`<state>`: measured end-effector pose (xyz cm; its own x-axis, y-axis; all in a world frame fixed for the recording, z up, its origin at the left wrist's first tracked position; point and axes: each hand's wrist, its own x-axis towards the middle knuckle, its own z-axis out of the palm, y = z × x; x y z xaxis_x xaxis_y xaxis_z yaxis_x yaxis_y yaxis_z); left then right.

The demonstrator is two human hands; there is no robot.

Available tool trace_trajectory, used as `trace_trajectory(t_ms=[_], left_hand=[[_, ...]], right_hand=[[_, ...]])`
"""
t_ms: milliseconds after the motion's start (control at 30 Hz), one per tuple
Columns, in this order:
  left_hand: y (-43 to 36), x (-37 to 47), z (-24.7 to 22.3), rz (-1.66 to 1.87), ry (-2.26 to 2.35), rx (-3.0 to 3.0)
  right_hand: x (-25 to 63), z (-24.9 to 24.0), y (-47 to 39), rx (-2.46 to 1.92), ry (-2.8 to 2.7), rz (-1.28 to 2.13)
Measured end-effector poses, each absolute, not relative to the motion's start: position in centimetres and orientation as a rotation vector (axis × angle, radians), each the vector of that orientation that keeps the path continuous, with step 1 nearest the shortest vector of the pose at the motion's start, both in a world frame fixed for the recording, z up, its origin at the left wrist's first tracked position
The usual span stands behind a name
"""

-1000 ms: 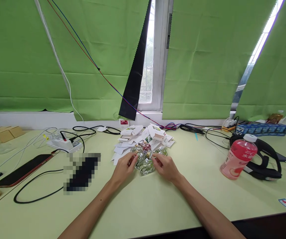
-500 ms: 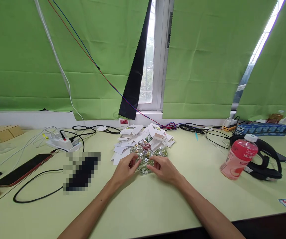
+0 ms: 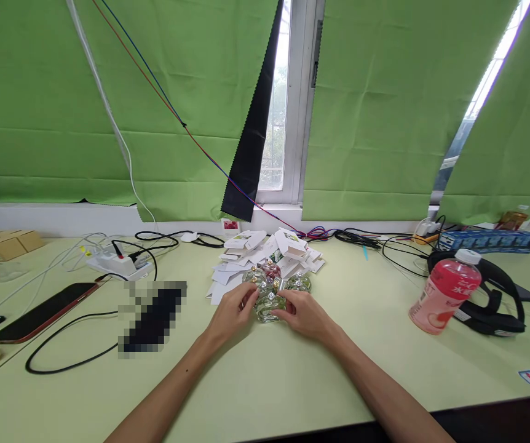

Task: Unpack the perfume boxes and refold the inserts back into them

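Observation:
A small, round green-tinted glass bottle (image 3: pixel 268 309) with a shiny top is at the front of a tight cluster. My right hand (image 3: pixel 305 312) holds its right side between thumb and curled fingers. My left hand (image 3: pixel 229 311) is bent around the left side, its thumb and fingertips close together against the glass; their exact contact is partly hidden. Behind are another clear bottle (image 3: pixel 252 278), a reddish bottle (image 3: pixel 272 271) and a greenish one (image 3: pixel 300 282). Small white cartons (image 3: pixel 246 241) lie heaped at the back of the cluster.
A pink drink bottle (image 3: pixel 444 292) stands at right before a black headset (image 3: pixel 500 307). To the left are a phone (image 3: pixel 46 312), a power strip (image 3: pixel 112 263) with cables and a pixelated dark object (image 3: pixel 154 320). Black cables (image 3: pixel 357 239) run along the table's back.
The left thumb and fingertips have drawn back slightly from the top of the front bottle. More of that bottle now shows. The right hand has hardly moved.

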<state>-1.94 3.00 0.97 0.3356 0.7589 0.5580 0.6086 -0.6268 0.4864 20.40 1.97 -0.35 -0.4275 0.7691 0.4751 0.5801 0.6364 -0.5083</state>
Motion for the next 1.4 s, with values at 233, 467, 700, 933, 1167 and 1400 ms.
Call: trace_trajectory(t_ms=[233,467,700,933,1167,1400], left_hand=[[2.6,-1.9,0.8,1.099,1.168,2.471],[4.1,-3.1,0.9,1.332,1.449,2.394],[6.6,-5.7,0.8,1.408,1.863,2.201],[11.3,-5.0,3.6,1.281,2.083,2.073],[17.2,-1.7,6.3,0.987,2.223,1.957],[18.8,-1.3,6.3,0.894,2.275,1.907]], right_hand=[[20.4,-0.3,1.9,-1.044,-2.168,0.368],[20.3,-0.1,1.8,-1.079,-2.163,0.399],[20.4,-0.1,1.9,-1.082,-2.116,0.411],[20.3,-0.2,2.1,-1.016,-1.974,0.363],[20.3,0.0,2.2,-0.974,-2.019,0.270],[20.3,0.0,2.3,-0.956,-2.029,0.242]])
